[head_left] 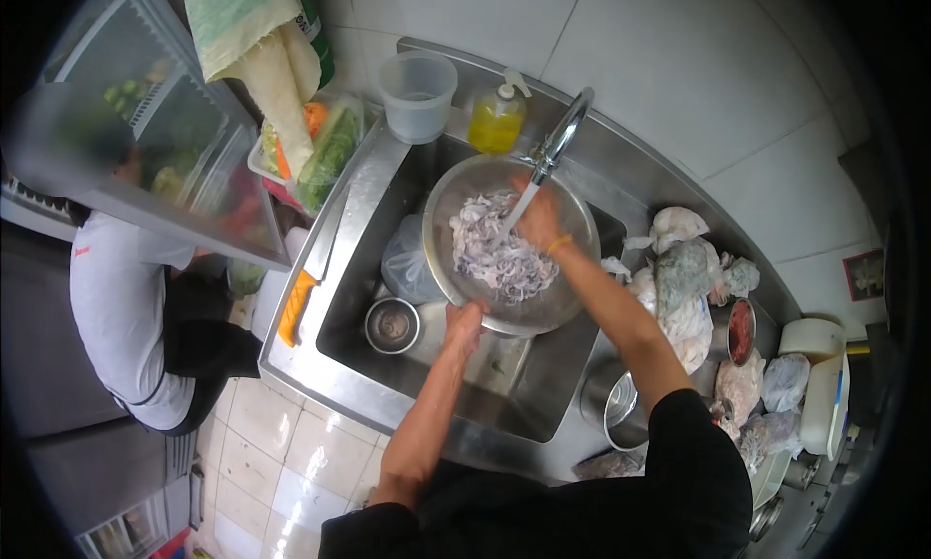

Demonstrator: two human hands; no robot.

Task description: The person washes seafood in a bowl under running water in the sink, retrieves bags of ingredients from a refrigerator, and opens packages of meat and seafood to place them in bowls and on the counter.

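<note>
A wide metal bowl is held over the sink, with cut pieces that look like squid inside it. My left hand grips the near rim of the bowl. Inside the bowl, against the far right part of the pieces, is my right hand, a yellow band at its wrist; its fingers are partly hidden by the water and blurred. Water runs from the curved faucet into the bowl beside this hand.
Left in the sink are a small metal bowl and a plastic bag. An orange-handled knife lies on the left ledge. Behind stand a plastic tub and soap bottle. Bagged food crowds the right. A person crouches by the open fridge.
</note>
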